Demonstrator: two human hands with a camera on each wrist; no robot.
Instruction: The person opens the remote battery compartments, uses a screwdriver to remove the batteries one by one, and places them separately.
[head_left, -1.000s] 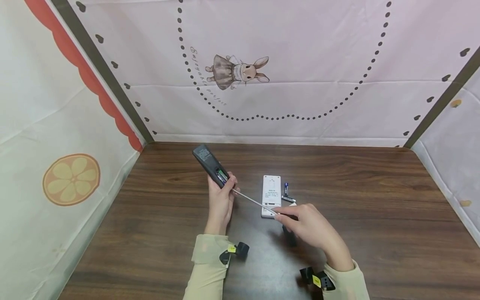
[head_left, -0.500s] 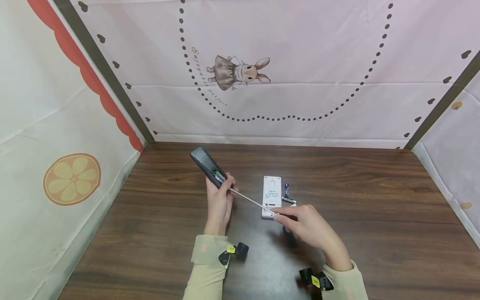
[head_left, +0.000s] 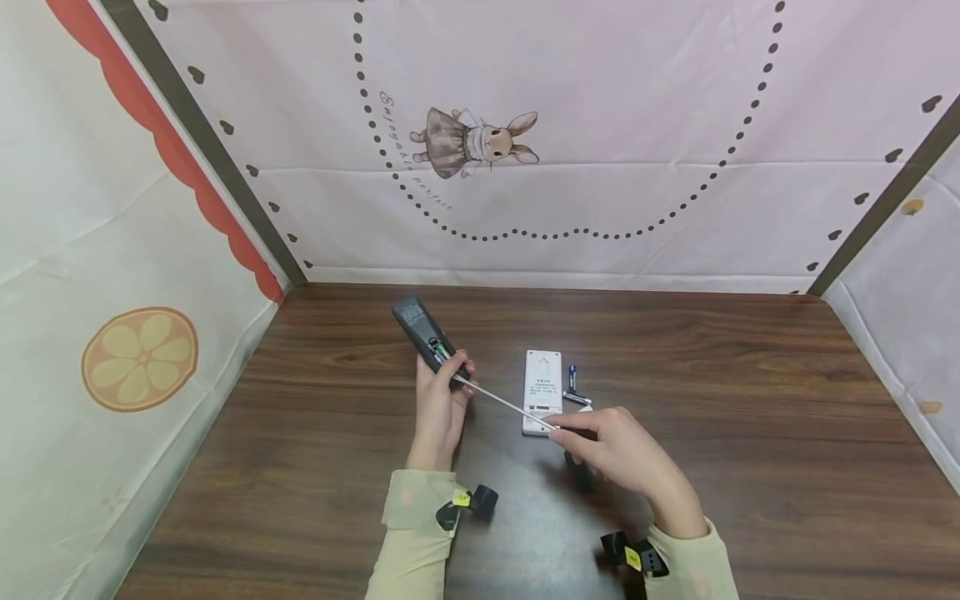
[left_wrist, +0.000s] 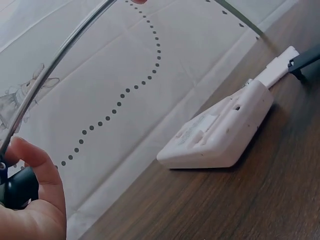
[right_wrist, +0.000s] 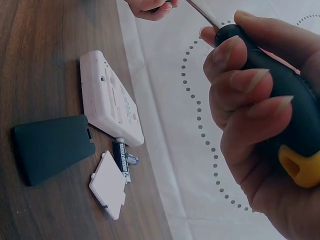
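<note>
My left hand (head_left: 437, 417) grips a black remote control (head_left: 417, 327), its back turned up and tilted. The battery compartment is uncovered, and a green-ended battery (head_left: 441, 351) shows inside. My right hand (head_left: 626, 450) holds a screwdriver (head_left: 502, 400) whose long metal shaft reaches leftward to the remote's lower end, beside the left thumb. In the right wrist view, curled fingers wrap the screwdriver's dark handle (right_wrist: 272, 75), which has a yellow part near its end. The left wrist view shows the shaft's lower end right at the left fingertips; the tip itself is hard to make out.
A white remote control (head_left: 543, 377) lies back up on the wooden table (head_left: 750, 400). Next to it are two loose batteries (right_wrist: 121, 159), a small white cover (right_wrist: 108, 186) and a dark cover (right_wrist: 52, 148). A printed cloth (head_left: 637, 100) closes off the back.
The black remote has shifted slightly left, then back right and down toward the screwdriver, whose shaft now overlaps the remote's lower end. My right hand has hardly moved.
</note>
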